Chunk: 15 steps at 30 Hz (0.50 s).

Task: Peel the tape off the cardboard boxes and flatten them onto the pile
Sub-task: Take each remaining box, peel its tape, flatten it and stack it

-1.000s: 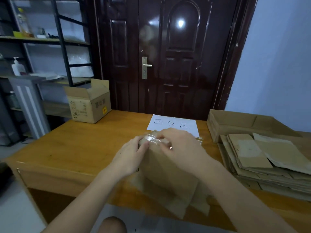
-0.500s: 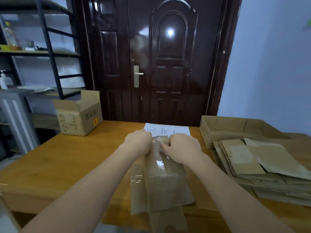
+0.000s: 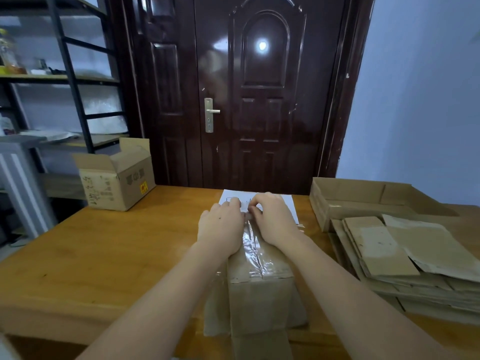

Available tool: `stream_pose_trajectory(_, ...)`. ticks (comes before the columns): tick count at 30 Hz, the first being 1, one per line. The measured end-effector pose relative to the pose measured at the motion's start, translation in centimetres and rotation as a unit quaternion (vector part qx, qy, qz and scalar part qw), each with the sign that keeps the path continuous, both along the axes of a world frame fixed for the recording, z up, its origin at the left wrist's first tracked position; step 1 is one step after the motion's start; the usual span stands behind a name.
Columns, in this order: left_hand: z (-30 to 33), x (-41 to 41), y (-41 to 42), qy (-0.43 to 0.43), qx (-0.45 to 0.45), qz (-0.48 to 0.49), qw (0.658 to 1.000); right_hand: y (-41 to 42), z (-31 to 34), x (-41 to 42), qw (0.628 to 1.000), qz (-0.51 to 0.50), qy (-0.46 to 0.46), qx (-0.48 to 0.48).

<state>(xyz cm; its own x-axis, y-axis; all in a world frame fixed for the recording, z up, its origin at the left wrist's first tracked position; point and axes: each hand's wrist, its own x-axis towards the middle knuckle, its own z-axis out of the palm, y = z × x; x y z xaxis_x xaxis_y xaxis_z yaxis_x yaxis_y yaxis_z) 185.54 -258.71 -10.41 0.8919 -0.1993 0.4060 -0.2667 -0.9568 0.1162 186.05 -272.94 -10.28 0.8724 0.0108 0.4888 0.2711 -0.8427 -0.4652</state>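
A small brown cardboard box [image 3: 259, 300] stands on the wooden table [image 3: 104, 255] in front of me, with clear tape [image 3: 253, 253] running along its top seam. My left hand [image 3: 220, 227] rests on the box's top left, fingers curled at the far edge. My right hand [image 3: 272, 219] lies on the top right and pinches the tape's far end between thumb and fingers. The pile of flattened cardboard [image 3: 405, 258] lies to the right.
An open cardboard box [image 3: 117, 183] sits at the table's far left corner. A shallow cardboard tray [image 3: 363, 198] stands behind the pile. A white paper sheet [image 3: 291, 203] lies beyond the box. A dark door [image 3: 246, 100] and a shelf rack [image 3: 65, 87] stand behind.
The box has been turned from tilted to level with its taped seam facing up. Both hands slid to the seam's far end, where the right hand pinches the tape.
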Motion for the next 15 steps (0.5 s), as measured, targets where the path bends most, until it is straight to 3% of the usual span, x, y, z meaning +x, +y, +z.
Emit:
stream_pose_trajectory(7,0.0,-0.5,0.1,-0.015,-0.075,-0.004,0.997,-0.5,0.3,-1.0,0.997,0.040,0.006,0.072)
stream_pose_trajectory(15,-0.1,-0.5,0.0,-0.023,-0.126,-0.016,0.992,-0.5,-0.4,-0.8,0.997,0.055,-0.026,0.054)
